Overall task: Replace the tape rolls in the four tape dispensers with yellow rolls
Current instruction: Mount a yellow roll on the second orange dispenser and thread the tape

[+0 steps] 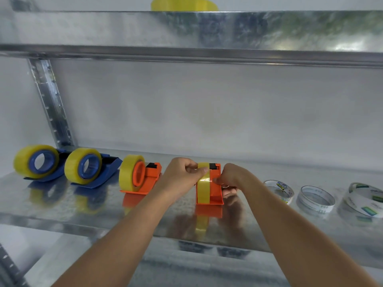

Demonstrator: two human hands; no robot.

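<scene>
Four tape dispensers stand in a row on a metal shelf [62,210]. Two blue dispensers [51,172] [103,172] at the left each carry a yellow roll [22,160] [71,166]. An orange dispenser [149,179] holds a yellow roll [126,172]. A second orange dispenser [215,189] faces me with a yellow roll [203,189] in it. My left hand [182,175] pinches the top of that roll's tape. My right hand [232,177] grips the dispenser's right side.
Three clear tape rolls [279,190] [316,198] [362,198] lie flat on the shelf at the right. Another yellow roll [182,5] sits on the upper shelf [207,32] overhead. A perforated steel upright [49,100] stands at the back left.
</scene>
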